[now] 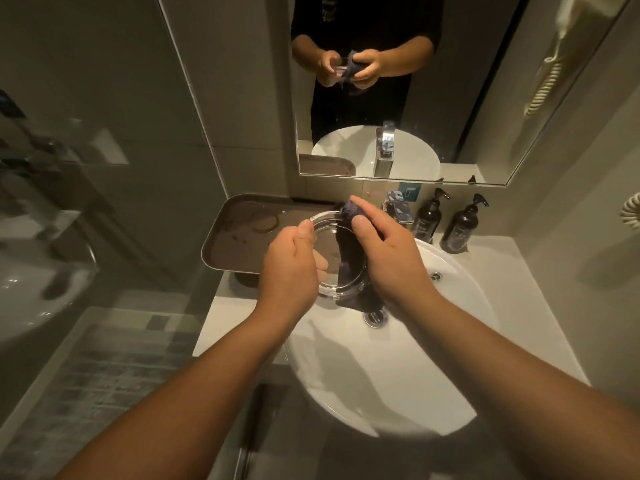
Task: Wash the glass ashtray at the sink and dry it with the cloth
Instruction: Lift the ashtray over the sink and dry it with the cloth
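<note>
A round clear glass ashtray is held above the left rim of the white sink. My left hand grips its left edge, thumb on the rim. A dark cloth is draped over the ashtray's right side and across its inside. My right hand pinches that cloth against the ashtray's far right rim. The cloth's lower end hangs down toward the drain. The mirror reflects both hands with the cloth and glass.
A brown tray with wet rings lies on the counter left of the sink. Behind my right hand stands the chrome tap. Two dark pump bottles stand at the back right. A glass shower partition borders the left.
</note>
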Motion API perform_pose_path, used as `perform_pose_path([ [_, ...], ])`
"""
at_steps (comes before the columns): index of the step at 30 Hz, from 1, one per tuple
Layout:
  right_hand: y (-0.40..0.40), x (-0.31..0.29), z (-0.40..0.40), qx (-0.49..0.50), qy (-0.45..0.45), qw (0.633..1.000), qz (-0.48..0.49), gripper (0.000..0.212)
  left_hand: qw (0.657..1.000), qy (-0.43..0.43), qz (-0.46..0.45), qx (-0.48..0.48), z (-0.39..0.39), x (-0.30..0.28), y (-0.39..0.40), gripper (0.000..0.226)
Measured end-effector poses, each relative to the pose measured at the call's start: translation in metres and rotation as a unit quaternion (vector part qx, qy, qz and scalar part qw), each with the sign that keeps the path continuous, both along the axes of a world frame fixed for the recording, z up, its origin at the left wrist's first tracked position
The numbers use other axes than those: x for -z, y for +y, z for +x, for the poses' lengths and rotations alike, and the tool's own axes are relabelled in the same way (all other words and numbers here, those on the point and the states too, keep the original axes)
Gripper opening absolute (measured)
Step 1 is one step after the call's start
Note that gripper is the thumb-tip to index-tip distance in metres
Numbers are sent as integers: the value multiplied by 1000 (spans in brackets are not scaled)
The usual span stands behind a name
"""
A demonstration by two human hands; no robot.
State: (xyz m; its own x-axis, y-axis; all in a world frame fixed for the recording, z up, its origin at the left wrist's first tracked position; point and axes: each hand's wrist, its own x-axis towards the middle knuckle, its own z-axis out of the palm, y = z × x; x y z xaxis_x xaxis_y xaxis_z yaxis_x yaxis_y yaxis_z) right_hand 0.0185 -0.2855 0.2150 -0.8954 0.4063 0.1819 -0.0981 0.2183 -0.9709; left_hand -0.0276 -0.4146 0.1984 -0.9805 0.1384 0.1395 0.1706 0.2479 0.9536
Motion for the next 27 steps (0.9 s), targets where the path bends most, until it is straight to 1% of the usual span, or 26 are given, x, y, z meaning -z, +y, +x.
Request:
perform_pose_path([
  [2,-17,9,3,68,32,995,-70,33,999,2,21,-35,2,1,5,38],
  [4,-32,13,5,108,50,982,-147,32,996,-2,51,-78,6,2,13,36],
  [5,-36,14,4,120,50,979,-160,32,993,-11,70,-93,10,3,16,34],
  [7,-35,17,5,121,46,981,-148,32,991,-37,90,-93,17,8,16,33],
  [9,-22,17,6,97,20,990,-99,33,993,-68,87,-41,21,14,10,33],
  [11,-2,10,7,47,-9,999,-11,34,992,-95,73,36,16,12,0,38],
  [12,8,4,6,6,-16,999,39,33,990,-105,62,75,11,8,-4,41],
  [14,24,-14,4,-95,-38,985,136,33,981,-115,32,152,0,-3,-8,44],
  [16,33,-30,3,-175,-72,962,197,32,977,-95,-6,192,-6,-13,-8,46],
  [18,33,-38,1,-190,-76,959,194,32,984,-44,-41,169,-6,-18,-6,46],
  [20,29,-38,1,-167,-59,971,163,31,991,-1,-53,122,-5,-17,-4,45],
  [21,25,-36,1,-147,-50,977,149,31,994,6,-46,104,-3,-17,-3,44],
  [25,13,-20,4,-55,-12,996,68,31,999,-8,11,33,1,-12,4,43],
  [27,4,-9,7,6,8,1000,19,33,999,-17,51,1,3,-10,9,41],
])
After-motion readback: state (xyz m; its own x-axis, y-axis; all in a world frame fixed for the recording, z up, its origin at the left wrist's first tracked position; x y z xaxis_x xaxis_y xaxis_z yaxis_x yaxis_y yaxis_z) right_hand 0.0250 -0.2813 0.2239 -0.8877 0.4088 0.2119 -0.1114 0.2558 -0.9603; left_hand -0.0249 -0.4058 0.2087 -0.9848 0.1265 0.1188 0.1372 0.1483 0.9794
